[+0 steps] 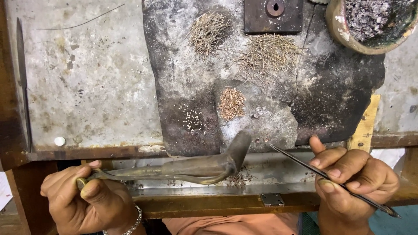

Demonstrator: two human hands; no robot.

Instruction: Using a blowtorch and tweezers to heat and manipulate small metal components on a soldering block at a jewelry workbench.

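Note:
My left hand [89, 198] grips the thin end of a curved, tarnished metal blowpipe [196, 167], whose flared tip rises toward the dark slab's near edge. My right hand [352, 178] pinches long dark tweezers [305, 165]; their point hovers near the slab's front edge, right of the pipe's tip. On the charred stone slab [339, 91] lie a small pile of short copper-coloured wire bits [230, 103], a cluster of tiny pale beads [193, 119], and two larger heaps of thin wire pieces [209, 29] [267, 54].
A clay bowl of grey granules [370, 19] stands at the top right. A dark square metal block with a hole [273, 15] sits at the slab's far edge. A grey metal sheet [87, 78] covers the bench on the left, with a small white disc [59, 141] on it.

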